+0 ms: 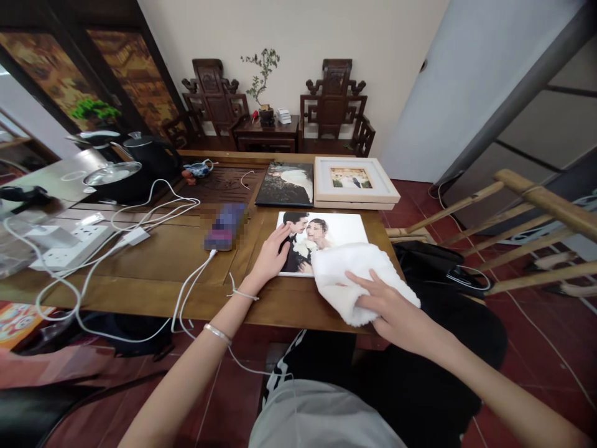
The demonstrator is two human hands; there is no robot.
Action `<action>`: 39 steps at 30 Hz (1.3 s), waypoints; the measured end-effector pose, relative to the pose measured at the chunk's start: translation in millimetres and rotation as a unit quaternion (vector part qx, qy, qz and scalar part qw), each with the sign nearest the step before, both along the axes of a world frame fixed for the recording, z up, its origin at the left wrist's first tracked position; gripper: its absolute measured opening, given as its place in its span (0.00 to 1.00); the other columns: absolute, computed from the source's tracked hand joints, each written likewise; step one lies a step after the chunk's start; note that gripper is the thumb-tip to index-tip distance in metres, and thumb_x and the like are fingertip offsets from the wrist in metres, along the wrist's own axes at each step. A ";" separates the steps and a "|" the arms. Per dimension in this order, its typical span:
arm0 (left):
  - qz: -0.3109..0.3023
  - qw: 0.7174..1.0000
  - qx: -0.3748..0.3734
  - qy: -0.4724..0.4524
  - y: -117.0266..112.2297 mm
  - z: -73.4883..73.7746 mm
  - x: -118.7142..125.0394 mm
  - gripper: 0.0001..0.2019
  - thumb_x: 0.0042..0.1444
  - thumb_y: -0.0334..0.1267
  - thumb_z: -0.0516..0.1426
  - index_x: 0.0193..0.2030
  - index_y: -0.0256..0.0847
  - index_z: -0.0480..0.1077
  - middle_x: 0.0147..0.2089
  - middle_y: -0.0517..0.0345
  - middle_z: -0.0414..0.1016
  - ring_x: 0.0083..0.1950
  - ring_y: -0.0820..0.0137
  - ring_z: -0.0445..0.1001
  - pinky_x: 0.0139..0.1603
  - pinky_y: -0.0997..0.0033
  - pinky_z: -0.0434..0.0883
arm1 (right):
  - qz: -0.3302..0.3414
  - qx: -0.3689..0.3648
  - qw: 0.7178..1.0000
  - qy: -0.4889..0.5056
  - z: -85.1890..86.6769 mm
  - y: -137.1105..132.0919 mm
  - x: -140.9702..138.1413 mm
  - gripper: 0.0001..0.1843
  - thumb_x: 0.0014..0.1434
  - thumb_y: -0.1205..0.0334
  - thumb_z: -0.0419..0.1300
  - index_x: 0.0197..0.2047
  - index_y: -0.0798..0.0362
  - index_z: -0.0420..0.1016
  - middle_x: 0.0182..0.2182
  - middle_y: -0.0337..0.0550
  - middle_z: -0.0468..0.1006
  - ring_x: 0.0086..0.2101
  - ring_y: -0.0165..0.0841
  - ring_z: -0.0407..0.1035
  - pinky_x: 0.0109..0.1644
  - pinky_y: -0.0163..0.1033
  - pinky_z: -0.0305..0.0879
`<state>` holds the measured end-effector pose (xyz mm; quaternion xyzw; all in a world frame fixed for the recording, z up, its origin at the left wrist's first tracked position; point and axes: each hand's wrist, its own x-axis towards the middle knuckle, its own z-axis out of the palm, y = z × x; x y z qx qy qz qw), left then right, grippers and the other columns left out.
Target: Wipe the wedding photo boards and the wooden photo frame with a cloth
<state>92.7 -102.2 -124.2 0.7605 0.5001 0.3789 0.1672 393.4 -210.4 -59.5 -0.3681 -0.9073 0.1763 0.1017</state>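
My flat-spread left grip (272,255) best braces the wedding photo panel (321,231) at nine o'clock; right grip (388,300), loosely pinching white towel (336,264), press lightly.

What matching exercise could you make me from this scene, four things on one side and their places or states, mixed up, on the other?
Column one:
1. White cloth
2. Phone
3. Pale-framed picture
4. Left hand

Column two:
A. Just to the right of the dark picture with a white dress
B. Resting at the left side of the couple's photo
C. Under the fingers of the right hand
D. With a white cable at its near end

Right pairs: 1-C, 2-D, 3-A, 4-B.
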 end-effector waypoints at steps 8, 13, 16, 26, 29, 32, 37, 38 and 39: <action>0.003 1.000 0.007 -0.003 1.2 -2.0 -1.2 0.22 0.64 0.35 0.49 0.64 0.41 0.68 0.69 0.52 0.64 0.72 0.62 0.58 0.73 0.50 0.55 | 0.002 0.000 0.999 0.036 9.7 75.1 -29.4 0.34 0.40 0.80 0.47 0.46 0.47 0.80 0.51 0.43 0.81 0.57 0.43 0.69 0.64 0.53 0.58; 0.000 1.000 0.009 0.000 1.7 -2.5 -2.6 0.22 0.64 0.35 0.48 0.64 0.40 0.67 0.69 0.51 0.64 0.72 0.62 0.58 0.73 0.51 0.55 | -0.017 0.002 0.996 0.086 16.5 142.5 -54.3 0.27 0.43 0.78 0.50 0.43 0.53 0.81 0.45 0.44 0.83 0.44 0.40 0.76 0.49 0.38 0.66; -0.005 1.000 0.004 -0.001 2.0 -2.9 -3.6 0.22 0.65 0.36 0.48 0.64 0.39 0.67 0.70 0.50 0.63 0.73 0.62 0.58 0.74 0.52 0.54 | -0.024 0.011 0.996 0.085 17.5 167.4 -62.9 0.27 0.46 0.78 0.51 0.44 0.54 0.81 0.47 0.45 0.83 0.47 0.41 0.74 0.50 0.39 0.65; -0.002 0.999 -0.016 0.036 3.2 -10.2 -4.4 0.26 0.67 0.38 0.46 0.71 0.41 0.57 0.75 0.48 0.52 0.75 0.60 0.50 0.73 0.46 0.51 | -0.035 0.057 0.998 -0.002 -12.9 107.4 -62.8 0.35 0.46 0.82 0.47 0.55 0.54 0.74 0.62 0.57 0.70 0.69 0.50 0.47 0.65 0.75 0.39; -0.007 0.998 -0.024 0.049 3.3 -9.2 -4.1 0.26 0.67 0.38 0.45 0.71 0.40 0.56 0.74 0.49 0.54 0.75 0.60 0.50 0.73 0.45 0.51 | -0.003 0.044 0.999 -0.015 -12.2 61.9 -55.8 0.38 0.43 0.84 0.46 0.55 0.55 0.74 0.66 0.55 0.64 0.70 0.49 0.43 0.66 0.75 0.37; -0.007 0.998 -0.035 0.056 2.7 -6.7 -3.9 0.27 0.67 0.37 0.44 0.72 0.40 0.55 0.74 0.49 0.53 0.75 0.60 0.50 0.73 0.45 0.51 | 0.027 0.023 0.999 -0.020 -3.2 22.1 -48.7 0.38 0.41 0.84 0.46 0.53 0.55 0.76 0.67 0.54 0.62 0.70 0.49 0.43 0.67 0.74 0.38; -0.008 0.999 -0.024 0.046 1.5 -5.8 -4.1 0.26 0.67 0.38 0.45 0.71 0.42 0.56 0.74 0.49 0.54 0.75 0.59 0.51 0.72 0.45 0.52 | 0.039 -0.050 0.998 -0.026 18.0 -1.6 -43.3 0.40 0.41 0.83 0.46 0.56 0.49 0.75 0.62 0.52 0.70 0.68 0.45 0.51 0.68 0.67 0.47; -0.009 0.999 -0.022 0.043 1.6 -6.3 -4.2 0.26 0.67 0.38 0.45 0.71 0.42 0.56 0.74 0.49 0.55 0.75 0.58 0.51 0.72 0.45 0.52 | 0.038 -0.054 0.998 -0.023 20.7 1.9 -43.7 0.40 0.42 0.83 0.47 0.56 0.48 0.75 0.61 0.51 0.72 0.67 0.45 0.54 0.68 0.65 0.48; -0.008 0.999 -0.022 0.041 2.0 -7.0 -4.3 0.26 0.67 0.38 0.45 0.71 0.42 0.56 0.74 0.49 0.55 0.75 0.59 0.51 0.73 0.45 0.52 | 0.035 -0.051 0.998 -0.017 22.6 7.9 -44.7 0.39 0.43 0.82 0.47 0.55 0.48 0.76 0.59 0.50 0.73 0.66 0.45 0.56 0.67 0.64 0.49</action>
